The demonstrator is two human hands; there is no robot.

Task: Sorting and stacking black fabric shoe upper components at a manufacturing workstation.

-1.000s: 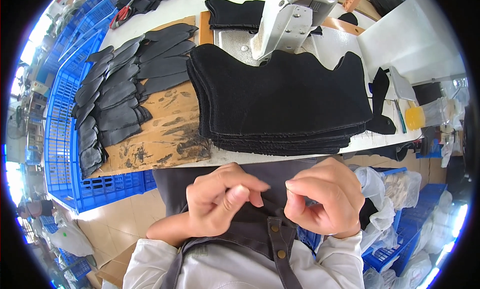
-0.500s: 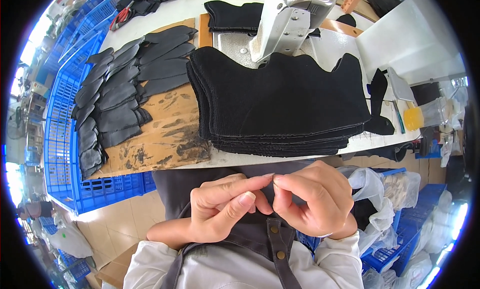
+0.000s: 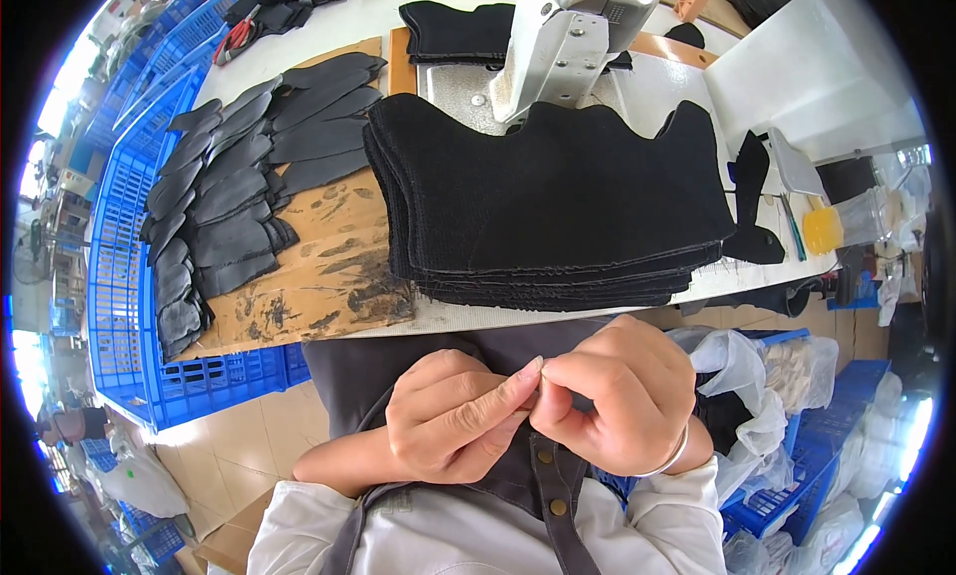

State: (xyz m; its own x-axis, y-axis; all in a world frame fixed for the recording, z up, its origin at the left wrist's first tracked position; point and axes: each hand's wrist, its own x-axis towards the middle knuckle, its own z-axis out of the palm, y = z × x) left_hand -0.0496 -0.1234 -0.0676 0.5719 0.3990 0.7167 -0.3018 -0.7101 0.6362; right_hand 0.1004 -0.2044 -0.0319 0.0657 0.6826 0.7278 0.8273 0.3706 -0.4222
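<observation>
We find the left hand (image 3: 448, 416) and right hand (image 3: 627, 396) pinched narrow at lower centre, on what we cannot tell, while the black fabric stack (image 3: 558, 197), upper centre, could skew if either knocks its near edge.

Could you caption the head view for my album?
Left hand and right hand, fingers meeting, before a stack of black fabric pieces and a white machine.

Beige tiled floor (image 3: 242, 441), white worktable (image 3: 291, 39)
</observation>
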